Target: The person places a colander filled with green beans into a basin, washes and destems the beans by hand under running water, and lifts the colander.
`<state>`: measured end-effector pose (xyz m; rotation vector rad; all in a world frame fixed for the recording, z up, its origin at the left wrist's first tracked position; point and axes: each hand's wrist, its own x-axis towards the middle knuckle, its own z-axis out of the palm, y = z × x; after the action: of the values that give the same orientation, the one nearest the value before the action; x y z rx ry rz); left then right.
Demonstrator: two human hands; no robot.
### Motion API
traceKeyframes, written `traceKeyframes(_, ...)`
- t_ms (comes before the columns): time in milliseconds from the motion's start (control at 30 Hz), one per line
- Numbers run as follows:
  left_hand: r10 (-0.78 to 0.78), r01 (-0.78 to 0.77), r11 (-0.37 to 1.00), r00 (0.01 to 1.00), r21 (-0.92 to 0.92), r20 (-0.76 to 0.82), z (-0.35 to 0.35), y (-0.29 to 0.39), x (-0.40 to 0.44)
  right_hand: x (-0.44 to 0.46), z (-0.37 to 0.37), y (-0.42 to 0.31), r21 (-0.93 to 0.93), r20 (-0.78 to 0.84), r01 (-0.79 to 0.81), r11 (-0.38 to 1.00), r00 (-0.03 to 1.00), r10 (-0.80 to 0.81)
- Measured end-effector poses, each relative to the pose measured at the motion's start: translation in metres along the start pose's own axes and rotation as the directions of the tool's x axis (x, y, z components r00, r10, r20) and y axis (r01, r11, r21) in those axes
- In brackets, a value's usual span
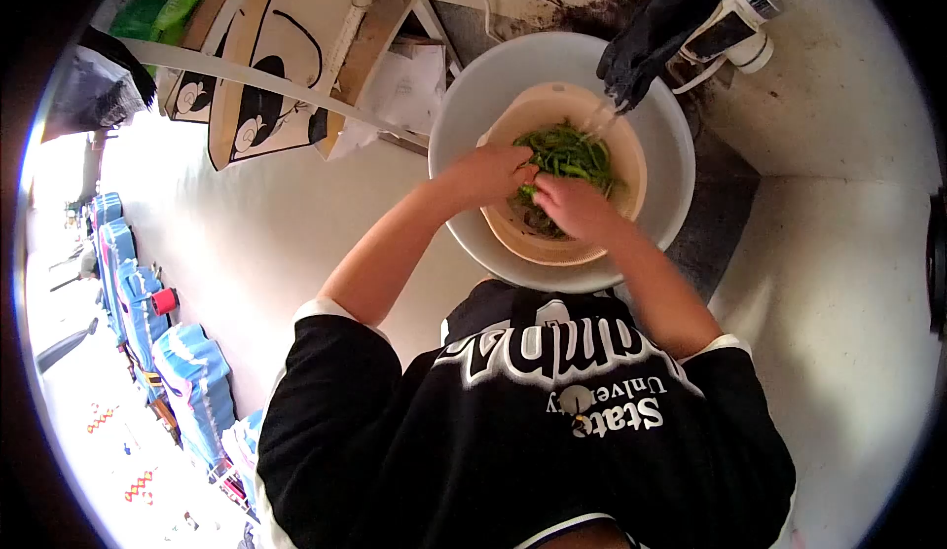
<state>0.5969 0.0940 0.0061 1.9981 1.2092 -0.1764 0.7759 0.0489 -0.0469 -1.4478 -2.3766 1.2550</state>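
Note:
My left hand (490, 174) and my right hand (575, 206) meet over a peach-coloured basket (631, 145). The fingers of both are closed in a pinch around a green vegetable piece (528, 192). Long, thin green vegetables (572, 151) lie heaped in the basket beneath; their exact kind is hard to make out. The basket sits inside a wide grey-white basin (464, 105). From a spout covered in black material (631, 61), water (600, 120) runs down onto the greens, just beyond my right hand.
A white wall device with a dark panel (725, 36) is mounted behind the spout. Cardboard with cartoon drawings (266, 75) stands behind a white rail (256, 75) at upper left. Several blue-covered objects (192, 381) line the left side. A pale wall (838, 283) is close on the right.

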Motion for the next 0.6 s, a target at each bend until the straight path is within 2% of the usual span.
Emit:
traceKeyframes(100,0.173,-0.144,0.975,0.969,0.168,-0.175,0.004,-0.002,0.005,-0.003,-0.029,-0.001,-0.033,-0.181,-0.026,0.999,0.983,0.02)
traceKeyframes(200,0.339,-0.242,0.922,0.881,0.301,-0.331,-0.005,0.006,0.011,-0.002,-0.061,-0.016,-0.159,-0.124,-0.099,0.982,0.989,0.079)
traceKeyframes(300,0.298,-0.192,0.895,0.929,0.403,-0.221,-0.017,0.016,0.017,-0.001,-0.084,-0.023,-0.252,-0.072,-0.121,0.96,0.992,0.106)
traceKeyframes(400,0.268,-0.215,0.902,0.959,0.374,-0.096,-0.017,0.015,0.024,0.0,-0.085,-0.015,-0.245,-0.068,-0.045,0.969,0.997,0.029)
traceKeyframes(500,0.18,-0.167,0.979,0.978,0.12,-0.104,-0.024,0.013,0.026,-0.002,-0.069,0.003,0.229,-0.195,0.037,0.973,0.981,0.009)
traceKeyframes(600,0.192,-0.18,0.981,0.931,0.068,-0.311,-0.017,0.01,0.03,0.003,-0.048,0.012,0.41,-0.272,0.08,0.909,0.962,0.038)
